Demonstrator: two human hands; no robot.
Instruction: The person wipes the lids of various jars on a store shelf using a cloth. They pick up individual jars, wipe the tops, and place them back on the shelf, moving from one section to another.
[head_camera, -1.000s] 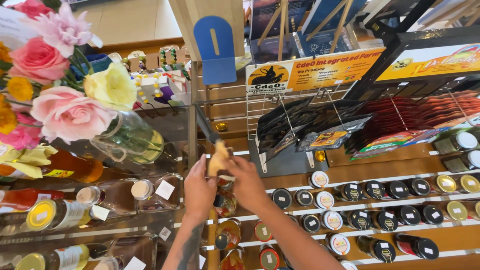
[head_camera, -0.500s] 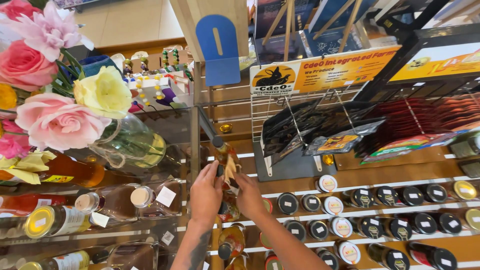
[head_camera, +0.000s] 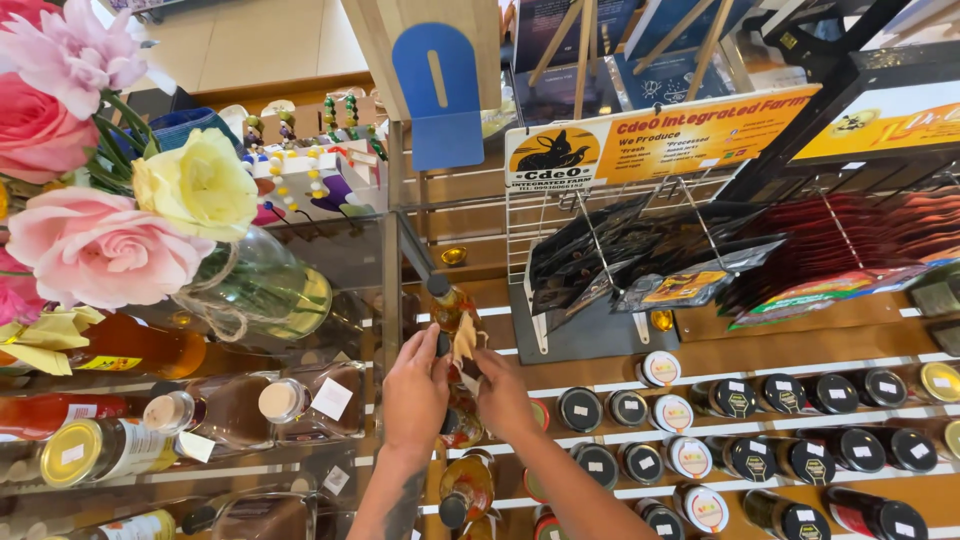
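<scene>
Two hands meet at the shelf's left end, left hand (head_camera: 415, 385) and right hand (head_camera: 503, 395) pinching a tan tag (head_camera: 465, 338) at a small bottle (head_camera: 452, 303), which stands best if steadied by the neck, clear of the neighbouring jars (head_camera: 630, 408).

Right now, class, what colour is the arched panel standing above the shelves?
Blue, with a pale slot; the arched panel shows best in the head view.
</scene>
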